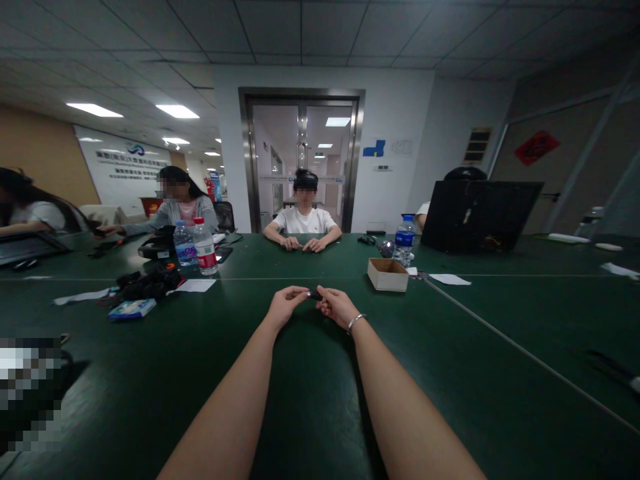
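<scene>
Between my two hands is a small dark object (314,295), black with a light spot at its left end; it is too small to name. My left hand (286,307) pinches its left end with thumb and fingers. My right hand (339,307), with a silver bracelet (356,322) at the wrist, grips its right end, the other fingers curled in. Both hands are just above the dark green table (315,387). To the right of them stands an open cardboard box (388,280).
Two water bottles (205,247) stand left, near a black tangle of gear (147,285) and a blue-white packet (132,309). Another bottle (404,240) and a large black box (477,217) are to the right. A person (306,217) sits opposite; others sit at left.
</scene>
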### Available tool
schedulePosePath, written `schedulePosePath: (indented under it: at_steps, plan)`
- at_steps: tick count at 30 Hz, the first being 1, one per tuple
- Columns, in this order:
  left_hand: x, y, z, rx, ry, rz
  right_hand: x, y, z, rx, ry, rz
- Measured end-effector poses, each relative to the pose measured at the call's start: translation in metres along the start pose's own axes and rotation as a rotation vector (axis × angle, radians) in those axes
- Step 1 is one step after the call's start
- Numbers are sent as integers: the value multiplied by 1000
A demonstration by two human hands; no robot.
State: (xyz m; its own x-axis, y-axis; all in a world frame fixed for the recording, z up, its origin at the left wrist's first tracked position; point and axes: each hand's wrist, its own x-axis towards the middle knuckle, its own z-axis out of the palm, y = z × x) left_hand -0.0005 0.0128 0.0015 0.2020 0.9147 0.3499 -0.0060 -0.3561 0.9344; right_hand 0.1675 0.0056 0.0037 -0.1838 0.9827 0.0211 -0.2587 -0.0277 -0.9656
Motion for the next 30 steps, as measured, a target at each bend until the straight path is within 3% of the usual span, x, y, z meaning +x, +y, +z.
schedulePosePath:
  at_steps: [14, 30]
  plan:
    - [-1, -2, -5, 310, 5, -104, -2, 0, -1, 42, -15, 4]
    - [2, -7, -5, 343, 47, -149, -3, 0, -2, 40, -132, -35]
